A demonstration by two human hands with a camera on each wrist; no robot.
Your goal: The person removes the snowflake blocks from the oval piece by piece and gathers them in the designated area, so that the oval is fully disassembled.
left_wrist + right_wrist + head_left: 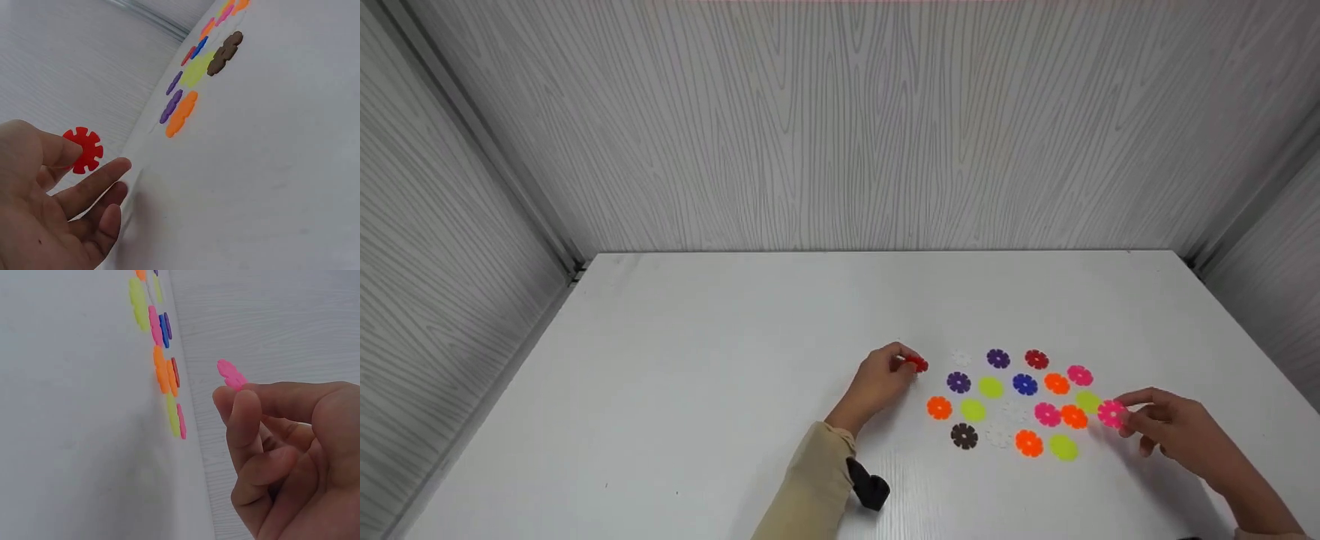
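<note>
My left hand (880,379) pinches a red notched disc (84,149) between thumb and index finger, at the left end of the spread of discs. The left wrist view shows its other fingers held apart from the disc. On the right, my right hand (1174,427) pinches a pink notched disc (1112,413) by its edge, raised off the table in the right wrist view. Between the hands lie several flat flower-shaped discs, among them a purple disc (958,382), an orange disc (939,408), a blue disc (1024,385), a brown disc (964,436) and a yellow disc (1063,448).
The discs lie on a white table (675,390). A pale wood-grain panel (840,127) rises behind it, with side panels left and right. A black object (870,487) sits at my left sleeve (810,480). White discs (999,436) blend into the tabletop.
</note>
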